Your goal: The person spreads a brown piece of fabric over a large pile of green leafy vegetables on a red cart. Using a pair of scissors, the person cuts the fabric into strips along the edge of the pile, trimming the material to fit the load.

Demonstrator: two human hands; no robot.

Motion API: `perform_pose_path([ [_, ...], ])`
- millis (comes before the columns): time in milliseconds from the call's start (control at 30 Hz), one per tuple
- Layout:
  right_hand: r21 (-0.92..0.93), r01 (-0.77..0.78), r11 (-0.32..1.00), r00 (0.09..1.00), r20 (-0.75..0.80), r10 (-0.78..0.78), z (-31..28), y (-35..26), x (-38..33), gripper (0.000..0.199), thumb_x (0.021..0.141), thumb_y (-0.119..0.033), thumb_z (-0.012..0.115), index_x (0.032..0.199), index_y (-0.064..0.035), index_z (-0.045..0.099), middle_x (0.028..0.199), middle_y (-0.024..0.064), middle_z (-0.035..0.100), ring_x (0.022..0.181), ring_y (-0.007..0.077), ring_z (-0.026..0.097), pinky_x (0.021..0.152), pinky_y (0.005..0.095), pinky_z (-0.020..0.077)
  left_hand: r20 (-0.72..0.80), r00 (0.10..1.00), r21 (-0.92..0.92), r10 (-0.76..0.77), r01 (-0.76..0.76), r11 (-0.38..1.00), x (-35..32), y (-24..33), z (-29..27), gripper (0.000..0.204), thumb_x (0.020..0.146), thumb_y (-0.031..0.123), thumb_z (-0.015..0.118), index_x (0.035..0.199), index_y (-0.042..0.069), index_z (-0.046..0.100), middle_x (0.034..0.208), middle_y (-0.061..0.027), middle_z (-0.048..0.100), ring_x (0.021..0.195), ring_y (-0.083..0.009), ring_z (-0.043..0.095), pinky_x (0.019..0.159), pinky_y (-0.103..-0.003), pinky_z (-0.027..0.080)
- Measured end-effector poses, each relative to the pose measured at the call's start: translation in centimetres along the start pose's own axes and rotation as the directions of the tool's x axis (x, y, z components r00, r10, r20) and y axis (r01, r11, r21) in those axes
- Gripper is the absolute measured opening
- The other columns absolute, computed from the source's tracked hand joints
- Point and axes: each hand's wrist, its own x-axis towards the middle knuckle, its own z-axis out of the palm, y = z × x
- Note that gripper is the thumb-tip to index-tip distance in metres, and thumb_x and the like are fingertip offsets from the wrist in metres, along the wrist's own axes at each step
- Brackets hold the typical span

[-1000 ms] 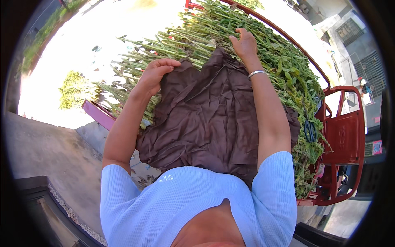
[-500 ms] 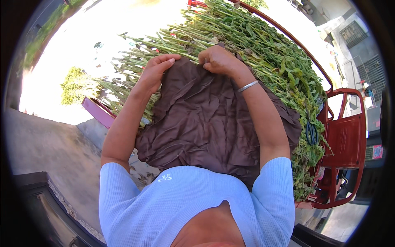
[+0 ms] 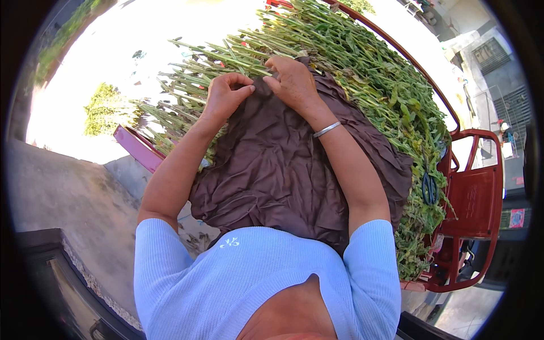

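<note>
A wrinkled dark brown cloth (image 3: 277, 164) is spread in front of my chest, over the near side of a heap of cut green stalks (image 3: 362, 73). My left hand (image 3: 225, 97) pinches the cloth's far edge between thumb and fingertips. Just right of it, my right hand (image 3: 296, 85) is over the same edge, its thumb and forefinger apart, with a metal bangle on the wrist. Some of its other fingers are hidden. Dark-handled scissors (image 3: 429, 187) lie on the leaves, right of the cloth.
The stalks lie on a red metal cart with a rail (image 3: 391, 37) behind them and a red seat frame (image 3: 473, 192) at the right. A pinkish side panel (image 3: 137, 148) juts out at the left. Another plant bundle (image 3: 110, 110) lies on the bright ground beyond.
My right hand has shifted slightly left toward my left hand, and its thumb and forefinger have spread. More cloth shows to the right of my right forearm. My left hand still pinches the edge.
</note>
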Motion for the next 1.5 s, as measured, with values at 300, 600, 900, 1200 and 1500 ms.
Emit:
perform_pose_path([
  [300, -0.262, -0.349, 0.9, 0.936, -0.131, 0.326, -17.3, 9.3, -12.6, 0.029, 0.074, -0.021, 0.073, 0.097, -0.0036, 0.065, 0.088, 0.0134, 0.066, 0.075, 0.0248, 0.064, 0.068, 0.0355, 0.0521, 0.009, 0.986, -0.257, -0.169, 0.166, 0.952, 0.4, -1.1, -0.8, 0.006, 0.082, 0.003, 0.065, 0.088, 0.005, 0.062, 0.069, 0.0063, 0.056, 0.054, -0.0002, 0.044, 0.048, -0.018, 0.031],
  [600, -0.235, -0.664, 0.71, 0.746, -0.134, 0.652, -23.6, 10.8, -25.4, 0.042, 0.073, -0.031, 0.079, 0.097, 0.0013, 0.066, 0.075, 0.0103, 0.064, 0.067, 0.019, 0.061, 0.062, 0.0314, 0.0494, -0.022, 0.982, -0.265, -0.187, 0.175, 0.948, 0.8, -1.6, -0.7, 0.02, 0.082, 0.001, 0.063, 0.102, 0.004, 0.059, 0.08, 0.0028, 0.06, 0.06, -0.002, 0.049, 0.05, -0.016, 0.035],
  [900, -0.079, -0.676, 0.732, 0.67, -0.48, 0.567, -24.8, 17.4, -27.7, 0.017, 0.08, -0.016, 0.069, 0.077, -0.0006, 0.063, 0.062, 0.0045, 0.059, 0.055, 0.0107, 0.053, 0.053, 0.0282, 0.0423, -0.078, 0.99, -0.132, -0.121, 0.11, 0.985, 1.1, -1.9, -1.6, 0.02, 0.079, -0.006, 0.057, 0.096, 0.003, 0.059, 0.078, 0.0009, 0.059, 0.066, -0.0052, 0.051, 0.061, -0.019, 0.04],
  [1200, -0.304, -0.73, 0.612, 0.66, -0.544, 0.518, -23.8, 17.9, -27.2, 0.029, 0.084, -0.028, 0.068, 0.078, -0.0014, 0.059, 0.071, 0.0161, 0.063, 0.067, 0.0315, 0.061, 0.062, 0.0395, 0.0474, 0.108, 0.993, -0.007, -0.056, 0.057, 0.998, 0.5, -1.6, -0.7, 0.032, 0.077, -0.011, 0.043, 0.103, 0.007, 0.051, 0.079, -0.0008, 0.063, 0.069, -0.0043, 0.054, 0.058, -0.017, 0.039],
  [1500, 0.242, -0.842, 0.483, 0.501, 0.013, 0.866, -25.2, 14.1, -25.1, 0.039, 0.081, -0.031, 0.075, 0.099, 0.0018, 0.066, 0.082, 0.0018, 0.064, 0.067, 0.0086, 0.056, 0.061, 0.0228, 0.0456, 0.17, 0.982, -0.024, -0.079, 0.084, 0.996, 0.8, -2.5, -0.9, 0.033, 0.075, -0.012, 0.039, 0.091, -0.001, 0.066, 0.086, -0.0051, 0.065, 0.074, -0.0086, 0.059, 0.068, -0.021, 0.047],
])
